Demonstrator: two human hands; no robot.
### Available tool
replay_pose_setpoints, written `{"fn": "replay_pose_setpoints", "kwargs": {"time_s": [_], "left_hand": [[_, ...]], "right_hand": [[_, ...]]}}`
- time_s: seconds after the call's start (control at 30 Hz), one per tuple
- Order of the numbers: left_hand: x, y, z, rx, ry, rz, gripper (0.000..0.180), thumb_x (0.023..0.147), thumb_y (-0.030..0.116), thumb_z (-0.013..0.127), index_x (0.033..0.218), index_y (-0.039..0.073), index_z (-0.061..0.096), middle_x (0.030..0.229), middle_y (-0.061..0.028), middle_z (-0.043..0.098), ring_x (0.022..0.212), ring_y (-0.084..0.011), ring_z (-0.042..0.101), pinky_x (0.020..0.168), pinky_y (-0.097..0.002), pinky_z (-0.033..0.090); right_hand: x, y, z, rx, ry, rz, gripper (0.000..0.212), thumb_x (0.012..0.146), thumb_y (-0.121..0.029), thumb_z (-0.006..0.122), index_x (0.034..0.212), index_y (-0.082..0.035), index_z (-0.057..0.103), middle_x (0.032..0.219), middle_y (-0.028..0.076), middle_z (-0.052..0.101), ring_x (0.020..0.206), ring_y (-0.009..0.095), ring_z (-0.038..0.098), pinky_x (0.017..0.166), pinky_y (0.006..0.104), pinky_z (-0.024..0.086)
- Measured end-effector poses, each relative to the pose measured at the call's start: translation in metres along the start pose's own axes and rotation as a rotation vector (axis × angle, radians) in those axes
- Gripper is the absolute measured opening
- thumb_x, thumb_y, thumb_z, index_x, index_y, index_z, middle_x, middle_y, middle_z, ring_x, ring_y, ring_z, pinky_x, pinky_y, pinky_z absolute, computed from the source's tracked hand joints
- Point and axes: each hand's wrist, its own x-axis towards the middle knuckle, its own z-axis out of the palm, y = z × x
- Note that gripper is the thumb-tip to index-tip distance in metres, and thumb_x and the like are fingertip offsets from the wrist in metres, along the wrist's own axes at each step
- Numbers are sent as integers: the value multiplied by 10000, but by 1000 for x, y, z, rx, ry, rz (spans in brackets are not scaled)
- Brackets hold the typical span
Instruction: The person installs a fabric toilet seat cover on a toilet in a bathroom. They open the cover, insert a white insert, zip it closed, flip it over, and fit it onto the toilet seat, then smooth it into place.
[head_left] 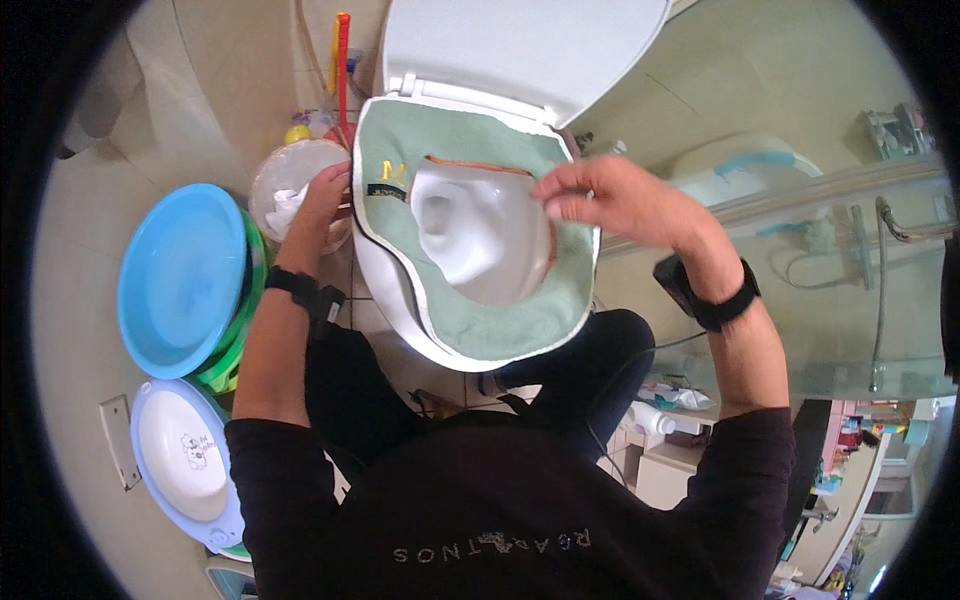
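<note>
A green cloth toilet seat cover with white trim lies over the seat of a white toilet, its left edge standing off the rim. The brown-edged opening leaves the bowl in sight. My left hand is at the cover's upper left edge, fingers closed against it, though their tips are partly hidden. Over the cover's right side hovers my right hand, slightly blurred, with its fingers bent and apart and nothing seen between them. Behind, the white lid is raised.
Left of the toilet stands a waste bin with a whitish liner and crumpled paper. Blue and white-lilac basins lean along the left wall. A red-handled tool stands behind the bin. Glass shower panels rise at right.
</note>
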Motion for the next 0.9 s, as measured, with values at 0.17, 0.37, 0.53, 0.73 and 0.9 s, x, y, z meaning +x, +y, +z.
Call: {"fn": "replay_pose_setpoints", "kwargs": {"time_s": [0.17, 0.37, 0.53, 0.73, 0.9], "left_hand": [[2, -6, 5, -66, 40, 180, 382, 963, 322, 520, 1249, 88, 615, 1087, -65, 654, 985, -183, 611, 844, -393, 523], [17, -9, 13, -175, 60, 267, 372, 988, 127, 499, 1328, -24, 511, 1205, -100, 631, 1044, -175, 617, 898, -305, 507], [28, 2, 18, -174, 88, 291, 409, 978, 59, 504, 1378, -16, 466, 1291, -107, 591, 1143, -172, 574, 971, -307, 464], [46, -5, 14, 39, 220, 416, 199, 909, 51, 561, 1051, -36, 670, 970, -134, 724, 863, -166, 684, 778, -300, 535], [29, 2, 4, 687, 369, 760, 130, 836, 85, 616, 922, 13, 681, 892, -180, 654, 837, -346, 634, 753, -410, 511]], "right_hand": [[91, 3, 28, 22, 5, -8, 331, 893, -244, 661, 1141, -25, 653, 1024, 146, 705, 932, 249, 666, 837, 361, 516], [156, 10, 83, -117, 143, -70, 309, 870, -212, 649, 1134, -51, 661, 1010, 174, 694, 959, 342, 652, 843, 399, 508], [202, -1, 95, -263, 368, -248, 317, 830, -69, 598, 1140, -85, 658, 1139, 130, 627, 996, 364, 625, 846, 443, 511], [248, -8, 92, -532, 443, -394, 319, 807, -73, 591, 1109, -149, 661, 1160, 63, 623, 963, 308, 643, 814, 404, 530], [285, -10, 87, -837, 242, -494, 217, 841, -129, 521, 993, -170, 670, 1116, 30, 634, 938, 272, 664, 745, 389, 546]]}}
